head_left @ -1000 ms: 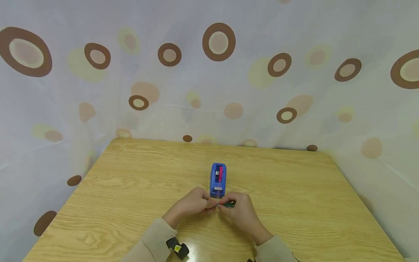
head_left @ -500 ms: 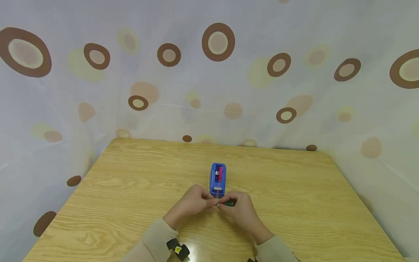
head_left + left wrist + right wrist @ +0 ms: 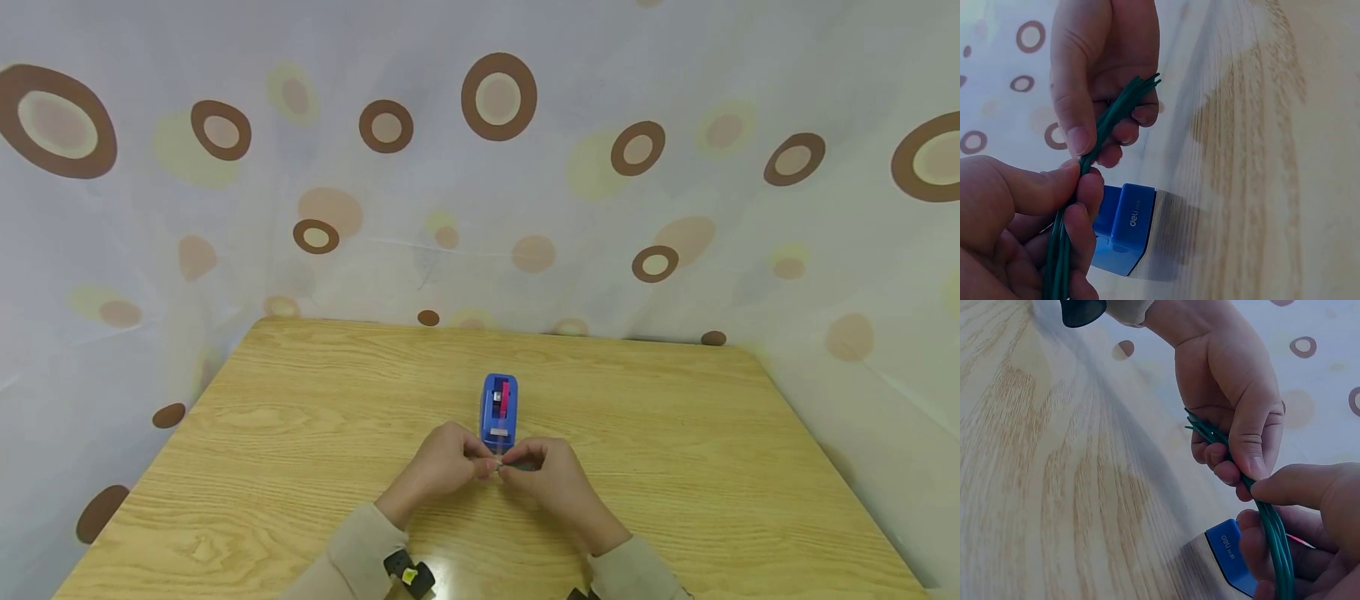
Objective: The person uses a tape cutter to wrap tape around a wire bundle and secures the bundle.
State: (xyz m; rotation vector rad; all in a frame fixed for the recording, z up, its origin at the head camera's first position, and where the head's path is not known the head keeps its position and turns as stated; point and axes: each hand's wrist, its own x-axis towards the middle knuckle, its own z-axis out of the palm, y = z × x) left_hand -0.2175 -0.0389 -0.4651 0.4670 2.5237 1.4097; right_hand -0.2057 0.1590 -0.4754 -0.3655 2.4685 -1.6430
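Observation:
A bundle of thin green wires (image 3: 1121, 107) is pinched where my two hands meet. My left hand (image 3: 442, 464) holds one part between thumb and fingers. Right beside it, thumb to thumb, my right hand (image 3: 553, 482) grips the other part, as the green bundle (image 3: 1276, 547) in the right wrist view also shows. Just beyond the hands stands a blue tape dispenser (image 3: 487, 421) with a pink tape core (image 3: 506, 398). A strip of clear tape (image 3: 500, 450) runs from it to the fingertips; its end is hidden there.
The wooden table (image 3: 300, 392) reaches back to a white curtain (image 3: 525, 200) printed with brown rings. A black strap with a small device (image 3: 408, 573) sits on the left sleeve.
Both hands stay almost in place, with small finger shifts at the bundle. Less of the green wires shows in the head view now. The dispenser has not moved.

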